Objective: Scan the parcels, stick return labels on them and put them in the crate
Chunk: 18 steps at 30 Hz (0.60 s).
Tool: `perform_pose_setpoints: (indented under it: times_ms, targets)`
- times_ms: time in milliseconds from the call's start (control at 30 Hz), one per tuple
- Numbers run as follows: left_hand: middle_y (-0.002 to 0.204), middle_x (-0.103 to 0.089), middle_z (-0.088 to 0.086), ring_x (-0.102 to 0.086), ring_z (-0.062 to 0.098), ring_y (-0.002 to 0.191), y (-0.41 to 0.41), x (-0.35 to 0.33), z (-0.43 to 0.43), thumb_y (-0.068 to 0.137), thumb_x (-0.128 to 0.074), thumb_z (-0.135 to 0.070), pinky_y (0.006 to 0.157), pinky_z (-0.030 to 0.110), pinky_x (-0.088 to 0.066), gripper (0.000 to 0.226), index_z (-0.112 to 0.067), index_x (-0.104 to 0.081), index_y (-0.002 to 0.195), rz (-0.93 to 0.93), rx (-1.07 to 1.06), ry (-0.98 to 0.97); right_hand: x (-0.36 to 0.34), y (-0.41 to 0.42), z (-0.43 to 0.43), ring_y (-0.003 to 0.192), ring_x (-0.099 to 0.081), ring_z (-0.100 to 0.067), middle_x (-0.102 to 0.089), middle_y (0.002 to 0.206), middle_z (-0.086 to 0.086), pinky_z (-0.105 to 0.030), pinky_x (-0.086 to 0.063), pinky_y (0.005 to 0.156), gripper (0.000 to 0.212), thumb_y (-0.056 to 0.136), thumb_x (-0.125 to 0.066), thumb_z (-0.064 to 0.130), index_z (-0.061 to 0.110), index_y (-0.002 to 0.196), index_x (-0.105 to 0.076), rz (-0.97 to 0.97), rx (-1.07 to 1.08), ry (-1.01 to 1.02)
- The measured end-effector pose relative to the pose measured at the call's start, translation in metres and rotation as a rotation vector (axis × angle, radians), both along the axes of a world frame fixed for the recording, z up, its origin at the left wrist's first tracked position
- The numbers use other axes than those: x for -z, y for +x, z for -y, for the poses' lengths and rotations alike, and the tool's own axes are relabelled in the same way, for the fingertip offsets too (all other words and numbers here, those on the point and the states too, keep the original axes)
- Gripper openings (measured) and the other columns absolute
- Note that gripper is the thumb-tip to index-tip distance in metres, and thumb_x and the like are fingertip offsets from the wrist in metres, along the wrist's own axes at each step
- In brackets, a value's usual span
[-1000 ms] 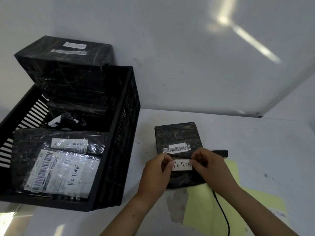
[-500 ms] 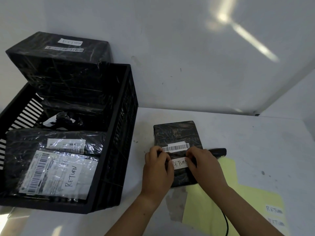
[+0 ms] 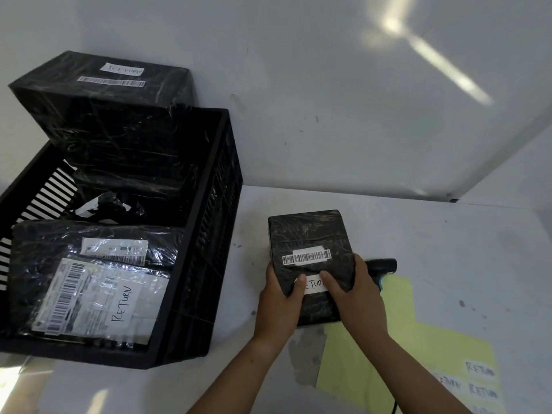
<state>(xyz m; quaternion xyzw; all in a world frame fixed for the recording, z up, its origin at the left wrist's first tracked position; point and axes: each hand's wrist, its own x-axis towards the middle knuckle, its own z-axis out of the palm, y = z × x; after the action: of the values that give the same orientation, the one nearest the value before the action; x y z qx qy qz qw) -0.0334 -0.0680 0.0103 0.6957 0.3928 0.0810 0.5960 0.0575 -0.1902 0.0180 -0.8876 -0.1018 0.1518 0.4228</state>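
Both your hands are clamped on the parcel (image 3: 310,234). Your left hand (image 3: 279,300) curls round its 9 o'clock edge and your right hand (image 3: 355,297) round its 3 o'clock edge, and each thumb presses one end of the return label (image 3: 313,283). The black-wrapped parcel sits on the table (image 3: 448,249) straight ahead at 12 o'clock.

Nearest you, at 4 o'clock, a yellow sheet (image 3: 403,348) lies flat on the table with spare labels (image 3: 481,380) marked RETURN along its near edge. The parcel's near corner overlaps it. Just past your right hand at 1 o'clock lies the scanner (image 3: 383,264), set down and held by neither hand. The barcode sticker (image 3: 307,258) sits just beyond the label on the parcel's top.

The label looks flat and seated, so sticking seems all but done. You cannot tell from this view whether the barcode has been scanned. What is left for this parcel is the lift into the crate (image 3: 209,264) at 10 o'clock. There a flat parcel (image 3: 89,288) at the near end and a large box (image 3: 113,121) standing above the far rim both carry RETURN marks. No other parcel shows outside the crate, so this may be the last.

The table is pale, scuffed and speckled with dark spots. It meets a plain grey wall (image 3: 328,100) at 12 o'clock, with a streak of light at 1 o'clock.
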Motion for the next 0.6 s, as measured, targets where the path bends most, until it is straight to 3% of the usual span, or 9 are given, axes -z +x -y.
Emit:
perform_pose_setpoints:
  times_ms: [167, 333, 467, 600]
  targets:
    - [0.112, -0.064, -0.019, -0.062, -0.010, 0.092, 0.000, -0.001, 0.004, 0.105, -0.046, -0.040, 0.068, 0.006, -0.049, 0.044, -0.037, -0.036, 0.147, -0.027, -0.020, 0.009, 0.004, 0.001, -0.001, 0.094, -0.062, -0.008, -0.063, 0.112, 0.013, -0.016, -0.045, 0.067, 0.058, 0.090, -0.067, 0.045, 0.028, 0.140, -0.044, -0.033, 0.006, 0.030]
    - [0.117, -0.060, -0.016, -0.063, 0.001, 0.104, -0.002, -0.010, 0.002, 0.107, -0.042, -0.038, 0.073, 0.006, -0.049, 0.041, -0.038, -0.030, 0.145, -0.034, 0.015, 0.000, -0.003, -0.001, 0.000, 0.097, -0.064, -0.016, -0.066, 0.120, 0.001, -0.023, -0.049, 0.072, 0.055, 0.094, -0.064, 0.038, 0.024, 0.142, -0.042, -0.061, 0.005, 0.054]
    - [0.124, -0.061, -0.010, -0.063, 0.003, 0.106, -0.008, -0.050, -0.009, 0.102, -0.053, -0.033, 0.084, 0.023, -0.056, 0.042, -0.041, -0.024, 0.132, 0.004, 0.065, -0.038, -0.040, -0.004, 0.004, 0.085, -0.059, -0.020, -0.064, 0.119, -0.012, -0.027, -0.044, 0.062, 0.046, 0.095, -0.064, 0.027, 0.019, 0.133, -0.040, -0.036, 0.067, 0.104]
    - [0.118, -0.059, -0.023, -0.059, -0.016, 0.097, -0.026, -0.125, -0.029, 0.101, -0.057, -0.039, 0.072, 0.006, -0.048, 0.048, -0.041, -0.022, 0.133, 0.150, 0.116, 0.075, -0.113, -0.009, -0.002, 0.100, -0.060, -0.021, -0.059, 0.115, 0.003, -0.032, -0.044, 0.077, 0.044, 0.090, -0.070, 0.020, 0.032, 0.127, -0.049, 0.125, 0.027, 0.230]
